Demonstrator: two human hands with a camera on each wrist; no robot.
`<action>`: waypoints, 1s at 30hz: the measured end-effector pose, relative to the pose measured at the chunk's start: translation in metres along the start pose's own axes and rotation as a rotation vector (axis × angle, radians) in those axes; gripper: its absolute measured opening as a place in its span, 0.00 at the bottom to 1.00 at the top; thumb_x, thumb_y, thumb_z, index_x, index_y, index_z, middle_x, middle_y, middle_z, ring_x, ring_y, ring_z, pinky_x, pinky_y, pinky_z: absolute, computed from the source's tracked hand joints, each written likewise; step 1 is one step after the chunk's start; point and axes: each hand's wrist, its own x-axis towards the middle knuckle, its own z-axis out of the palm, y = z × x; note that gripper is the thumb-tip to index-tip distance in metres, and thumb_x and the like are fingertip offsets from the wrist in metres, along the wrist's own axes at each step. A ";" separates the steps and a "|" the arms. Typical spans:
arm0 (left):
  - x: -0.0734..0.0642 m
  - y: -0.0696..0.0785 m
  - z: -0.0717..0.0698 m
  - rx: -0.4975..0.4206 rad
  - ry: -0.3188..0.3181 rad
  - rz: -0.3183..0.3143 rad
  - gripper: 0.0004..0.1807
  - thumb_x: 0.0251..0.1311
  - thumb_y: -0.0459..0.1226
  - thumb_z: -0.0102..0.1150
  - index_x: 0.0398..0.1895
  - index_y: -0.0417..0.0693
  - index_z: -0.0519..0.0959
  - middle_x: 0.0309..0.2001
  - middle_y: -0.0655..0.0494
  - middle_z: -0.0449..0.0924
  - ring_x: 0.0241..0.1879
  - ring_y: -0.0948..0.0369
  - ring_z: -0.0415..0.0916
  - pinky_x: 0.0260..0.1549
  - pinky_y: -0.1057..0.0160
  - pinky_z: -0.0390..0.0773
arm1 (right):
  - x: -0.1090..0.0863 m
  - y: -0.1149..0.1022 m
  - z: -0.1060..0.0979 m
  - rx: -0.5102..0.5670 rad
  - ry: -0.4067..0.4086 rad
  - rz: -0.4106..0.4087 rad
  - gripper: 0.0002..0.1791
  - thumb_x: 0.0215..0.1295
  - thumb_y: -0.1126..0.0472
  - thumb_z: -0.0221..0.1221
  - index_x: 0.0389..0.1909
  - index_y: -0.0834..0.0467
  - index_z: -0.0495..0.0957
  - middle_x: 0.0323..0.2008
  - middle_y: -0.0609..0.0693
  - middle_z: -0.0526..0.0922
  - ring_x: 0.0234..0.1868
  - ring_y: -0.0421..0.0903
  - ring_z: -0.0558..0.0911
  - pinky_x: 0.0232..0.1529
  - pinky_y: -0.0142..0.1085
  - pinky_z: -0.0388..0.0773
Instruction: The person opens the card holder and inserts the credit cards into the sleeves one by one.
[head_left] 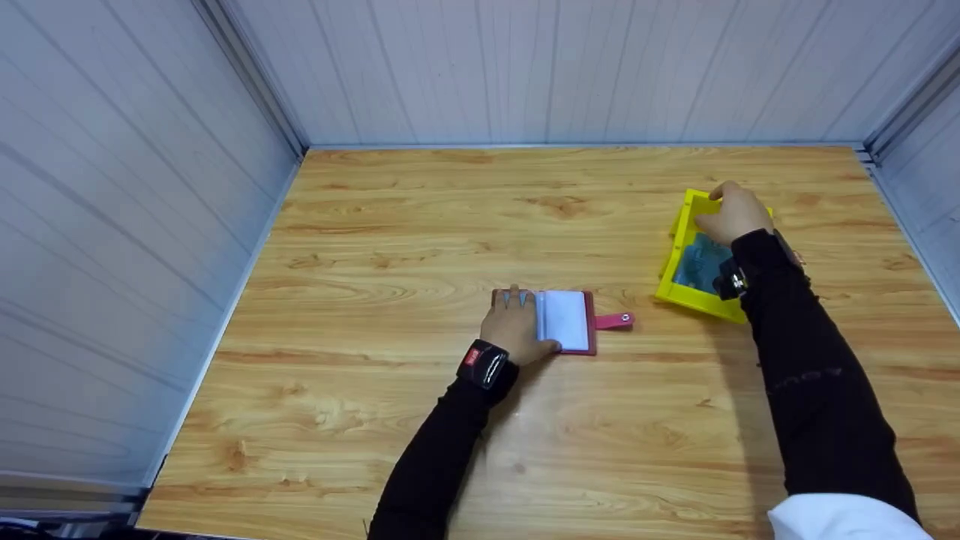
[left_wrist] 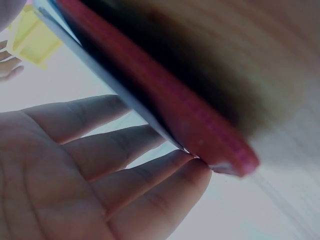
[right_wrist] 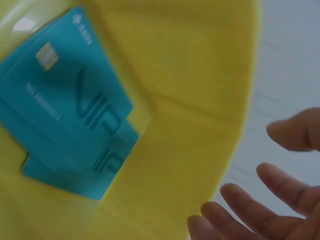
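Note:
A small red card holder (head_left: 589,322) with clear plastic sleeves (head_left: 564,319) lies opened on the table, its pink snap strap (head_left: 615,321) pointing right. My left hand (head_left: 514,330) rests on its left half, fingers extended and thumb near the lower edge of the right half. In the left wrist view, the fingertips (left_wrist: 197,167) touch the holder's edge. My right hand (head_left: 739,216) is over the far part of a yellow bin (head_left: 701,301), fingers and thumb apart with nothing between them. Several teal cards (right_wrist: 65,95) marked VIP lie overlapped inside the bin.
The wood-grain table (head_left: 360,300) carries the holder and the bin. Pale panel walls (head_left: 480,75) stand at the back and both sides.

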 end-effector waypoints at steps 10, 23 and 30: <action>0.001 0.003 0.000 -0.002 -0.007 -0.007 0.52 0.54 0.62 0.63 0.73 0.38 0.60 0.73 0.35 0.58 0.74 0.40 0.52 0.74 0.50 0.54 | 0.013 0.009 0.012 -0.110 -0.250 0.059 0.39 0.64 0.57 0.59 0.69 0.74 0.57 0.64 0.75 0.63 0.60 0.70 0.69 0.58 0.59 0.69; 0.002 0.007 -0.001 0.013 0.012 -0.012 0.52 0.52 0.62 0.65 0.73 0.39 0.62 0.72 0.37 0.60 0.73 0.42 0.55 0.73 0.50 0.57 | 0.018 0.015 0.021 -0.135 -0.343 0.163 0.46 0.55 0.58 0.68 0.70 0.70 0.56 0.65 0.71 0.63 0.63 0.67 0.66 0.63 0.59 0.66; 0.002 0.006 0.000 0.015 0.021 0.005 0.52 0.52 0.61 0.65 0.72 0.37 0.62 0.72 0.37 0.61 0.73 0.41 0.55 0.73 0.50 0.55 | 0.043 0.034 0.033 -0.322 -0.352 0.086 0.24 0.46 0.59 0.69 0.43 0.67 0.77 0.42 0.62 0.80 0.38 0.56 0.76 0.37 0.44 0.76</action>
